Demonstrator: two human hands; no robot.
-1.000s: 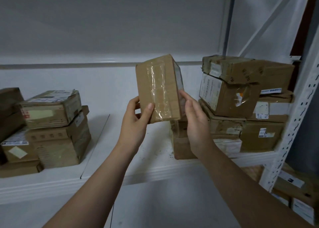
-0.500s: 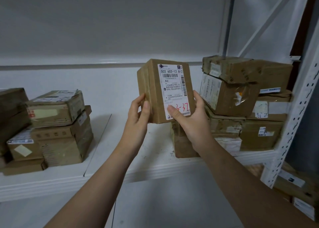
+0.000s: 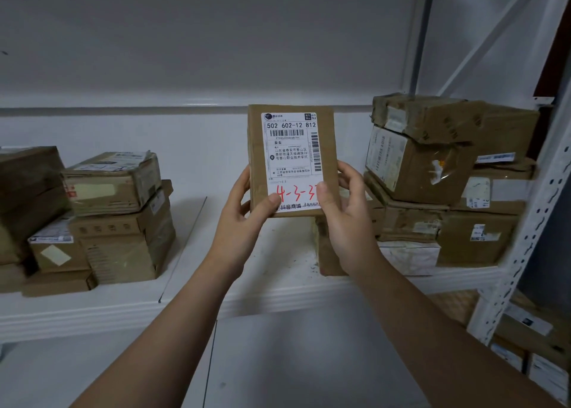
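The small brown cardboard parcel [image 3: 255, 160] was held up in the air in front of the white metal shelf [image 3: 278, 293], between the two stacks and touching neither. A second earlier its taped seam side had faced the camera and it leaned to one side. Half a second earlier the labelled face had come partly round. Now that face was square to the view and the parcel stood upright.

The white shipping label [image 3: 292, 148] filled most of the front, with printed barcodes and the red handwritten code [image 3: 295, 193] along its lower part. The left hand [image 3: 244, 219] gripped the lower left corner, thumb pressed on the front and fingers curled behind. The right hand [image 3: 346, 219] gripped the lower right, fingers wrapped round the side edge. Its thumb lay over the end of the red code, so the last figure was hidden.

The turn seemed to be finished, and the step in hand looked like reading the label. The code probably tells where the parcel belongs, so shifting the right thumb would help.

The pile of battered brown cartons [image 3: 432, 172] sat on the shelf to the right, and a second stack of brown boxes [image 3: 120, 219] to the left. Neither seemed to have been disturbed.
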